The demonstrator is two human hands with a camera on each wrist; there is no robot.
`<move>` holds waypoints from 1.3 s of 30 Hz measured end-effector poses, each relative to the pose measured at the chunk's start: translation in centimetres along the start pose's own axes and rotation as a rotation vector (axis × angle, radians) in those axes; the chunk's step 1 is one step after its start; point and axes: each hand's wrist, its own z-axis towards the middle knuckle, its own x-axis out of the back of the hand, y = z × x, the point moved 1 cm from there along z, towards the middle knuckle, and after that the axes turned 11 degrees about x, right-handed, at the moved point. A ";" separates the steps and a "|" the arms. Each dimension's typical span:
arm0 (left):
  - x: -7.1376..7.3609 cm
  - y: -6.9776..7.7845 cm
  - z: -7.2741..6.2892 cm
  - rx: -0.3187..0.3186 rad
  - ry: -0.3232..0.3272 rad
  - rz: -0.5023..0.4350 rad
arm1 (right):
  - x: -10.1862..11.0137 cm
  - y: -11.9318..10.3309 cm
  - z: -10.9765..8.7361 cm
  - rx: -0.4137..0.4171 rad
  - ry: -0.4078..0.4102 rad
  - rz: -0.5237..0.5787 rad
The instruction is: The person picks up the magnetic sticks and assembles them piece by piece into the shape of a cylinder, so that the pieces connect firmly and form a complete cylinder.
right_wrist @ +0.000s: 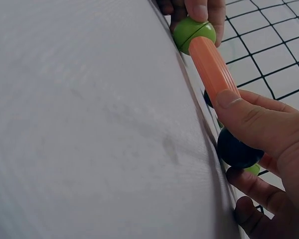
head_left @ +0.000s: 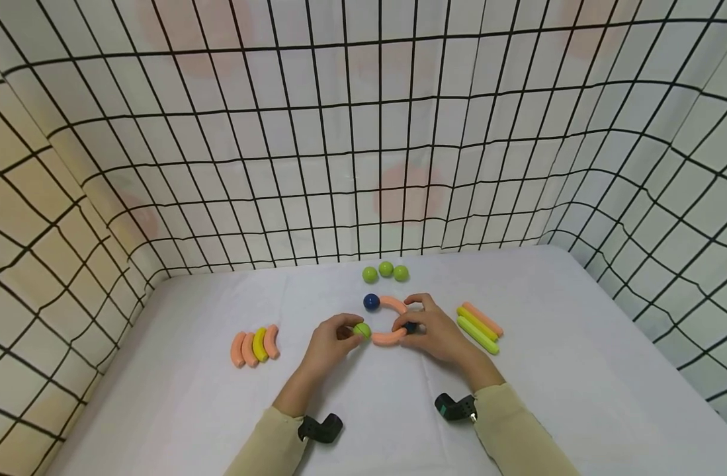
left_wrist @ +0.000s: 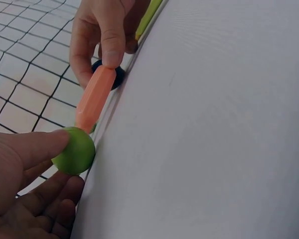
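Head view: left hand (head_left: 329,344) angles in, pinching a shiny green ball (head_left: 362,329) against a curved peach rod (head_left: 385,339) mid-table; right hand (head_left: 437,334) grips the other end. Three loose green balls (head_left: 385,269) sit beyond.

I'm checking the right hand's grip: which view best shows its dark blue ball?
Right wrist: the dark blue ball looks largest, though the right hand partly covers it. The left wrist view shows it partly behind the orange piece; the head view, only a small part.
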 end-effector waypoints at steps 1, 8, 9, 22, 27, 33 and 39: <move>-0.1 0.0 0.0 -0.004 -0.004 0.004 | 0.0 0.0 0.0 -0.001 0.000 0.005; -0.3 0.1 -0.1 -0.012 -0.014 0.011 | 0.1 0.1 -0.2 0.009 -0.011 0.034; -0.3 0.1 -0.1 -0.014 -0.013 0.012 | 0.2 0.0 -0.2 -0.002 -0.013 0.041; -0.5 0.0 -0.1 -0.019 -0.027 0.012 | 0.2 0.8 -0.1 -0.109 0.059 0.029; -0.6 0.0 -0.2 -0.018 -0.025 0.014 | 0.0 0.9 -0.2 -0.106 0.086 0.029; -0.4 0.0 -0.4 0.006 -0.020 0.002 | -0.4 1.1 -0.1 -0.109 0.096 0.019; 0.2 0.4 -0.4 0.025 -0.016 -0.033 | -0.6 1.3 0.0 -0.100 0.130 -0.001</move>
